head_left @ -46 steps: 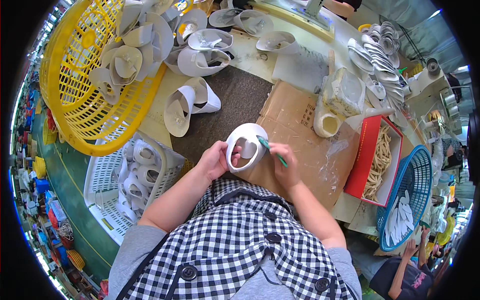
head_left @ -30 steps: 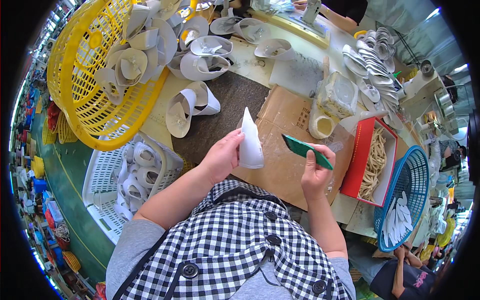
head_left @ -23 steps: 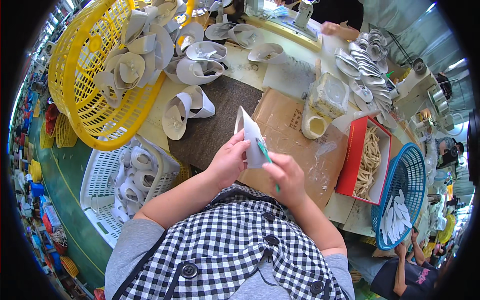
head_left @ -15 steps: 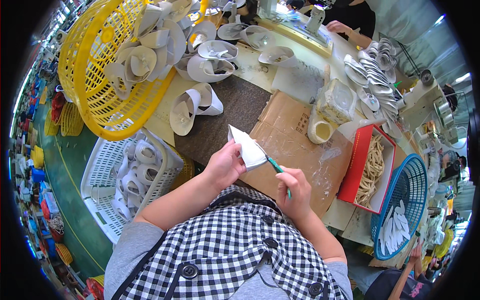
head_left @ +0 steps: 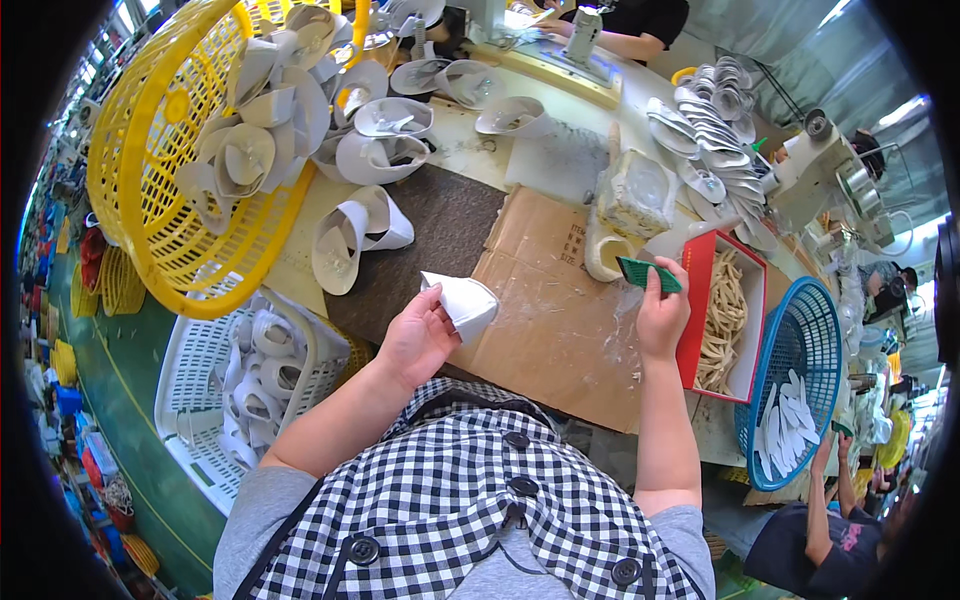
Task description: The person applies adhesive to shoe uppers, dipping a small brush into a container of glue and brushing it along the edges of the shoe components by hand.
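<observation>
My left hand (head_left: 415,340) pinches a white shoe upper (head_left: 468,305) by its left edge, over the border of a dark mat (head_left: 425,240) and a cardboard sheet (head_left: 555,340). My right hand (head_left: 662,318) grips a flat green glue spreader (head_left: 652,276), held beside the mouth of a glue-crusted pot (head_left: 606,262). A whitish block-shaped container (head_left: 638,192) adjoins the pot. Two joined white uppers (head_left: 345,245) stand on the table left of the mat.
At left are a yellow basket (head_left: 180,300) and a white basket (head_left: 180,400) with uppers. On the right, a red box (head_left: 697,320) holds beige strips beside a blue basket (head_left: 822,350) with white pieces. Stacked uppers (head_left: 715,130) lie beyond; a person sits at the back sewing machine (head_left: 582,40).
My right hand has moved right, away from the upper to the pot, turning the spreader so its flat face shows. My left hand has shifted slightly left with the upper.
</observation>
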A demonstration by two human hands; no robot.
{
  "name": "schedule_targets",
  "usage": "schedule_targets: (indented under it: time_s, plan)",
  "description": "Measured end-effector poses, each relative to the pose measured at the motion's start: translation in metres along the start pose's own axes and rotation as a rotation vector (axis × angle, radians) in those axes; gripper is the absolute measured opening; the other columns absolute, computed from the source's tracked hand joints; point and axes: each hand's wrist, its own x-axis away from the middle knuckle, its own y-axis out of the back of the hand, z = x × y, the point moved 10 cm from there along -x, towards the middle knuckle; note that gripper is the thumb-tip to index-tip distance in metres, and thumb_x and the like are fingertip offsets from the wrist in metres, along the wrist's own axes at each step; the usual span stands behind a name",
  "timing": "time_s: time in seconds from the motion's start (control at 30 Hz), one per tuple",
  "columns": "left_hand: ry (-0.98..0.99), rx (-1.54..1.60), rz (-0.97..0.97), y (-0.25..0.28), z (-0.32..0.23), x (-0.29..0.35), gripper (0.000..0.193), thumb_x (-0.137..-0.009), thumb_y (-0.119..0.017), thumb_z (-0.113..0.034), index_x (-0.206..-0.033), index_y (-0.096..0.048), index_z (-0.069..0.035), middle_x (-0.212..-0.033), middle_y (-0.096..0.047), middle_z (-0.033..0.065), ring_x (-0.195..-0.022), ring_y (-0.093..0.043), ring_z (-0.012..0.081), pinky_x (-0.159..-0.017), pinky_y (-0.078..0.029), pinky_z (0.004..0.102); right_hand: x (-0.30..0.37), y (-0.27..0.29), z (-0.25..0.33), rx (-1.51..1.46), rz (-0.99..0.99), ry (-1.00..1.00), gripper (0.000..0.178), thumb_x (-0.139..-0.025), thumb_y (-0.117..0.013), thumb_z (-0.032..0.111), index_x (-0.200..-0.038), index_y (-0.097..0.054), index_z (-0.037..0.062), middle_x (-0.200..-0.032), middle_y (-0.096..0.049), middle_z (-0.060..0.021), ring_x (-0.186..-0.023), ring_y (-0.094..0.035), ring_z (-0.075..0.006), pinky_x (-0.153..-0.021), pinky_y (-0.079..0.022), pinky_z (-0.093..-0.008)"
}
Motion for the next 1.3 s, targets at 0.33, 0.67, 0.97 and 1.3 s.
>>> schedule_targets:
  time_s: [0.33,0.67,0.97,1.3]
  plan:
    - [-0.122,-0.245,0.065,-0.032,-0.011,-0.001,0.062,-0.079,-0.059,0.007,-0.133,-0.032,-0.008,-0.129,-0.046,0.0101,-0.119,-0.048,0.0221,-0.102,-0.039,0.0369,-0.014,-0.019,-0.030,0.098,-0.039,0.001,0.017,-0.090,-0.056,0.013,-0.103,-0.056,0.0030,-0.097,-0.061,-0.0150,-0.085,-0.062,-0.0293,-0.072,-0.048,-0.0349]
    - [-0.354,-0.659,0.098,-0.059,-0.005,-0.009,0.063,-0.079,-0.056,0.007,-0.136,-0.031,-0.003,-0.124,-0.051,0.0088,-0.115,-0.051,0.0180,-0.098,-0.040,0.0317,0.013,-0.054,0.068,-0.512,0.237,0.087,0.019,-0.084,-0.063,0.003,-0.101,-0.053,0.0048,-0.085,-0.059,-0.0075,-0.071,-0.060,-0.0158,-0.063,-0.050,-0.0286]
    - [-0.346,-0.305,0.119,-0.064,-0.009,-0.006,0.051,-0.084,-0.055,0.002,-0.132,-0.037,-0.003,-0.125,-0.051,0.0084,-0.115,-0.051,0.0192,-0.101,-0.040,0.0355,0.067,-0.050,0.136,-0.251,0.321,0.575,0.029,-0.078,-0.062,-0.003,-0.103,-0.050,0.0070,-0.092,-0.063,-0.0137,-0.079,-0.065,-0.0277,-0.063,-0.054,-0.0345]
    - [-0.061,0.042,0.060,-0.038,0.014,-0.016,0.039,-0.088,-0.054,-0.005,-0.125,-0.042,-0.007,-0.119,-0.052,0.0072,-0.111,-0.052,0.0200,-0.096,-0.045,0.0368,0.078,-0.032,0.129,-0.338,0.235,0.579,0.029,-0.079,-0.060,-0.006,-0.103,-0.049,0.0057,-0.097,-0.061,-0.0165,-0.086,-0.065,-0.0309,-0.069,-0.055,-0.0361]
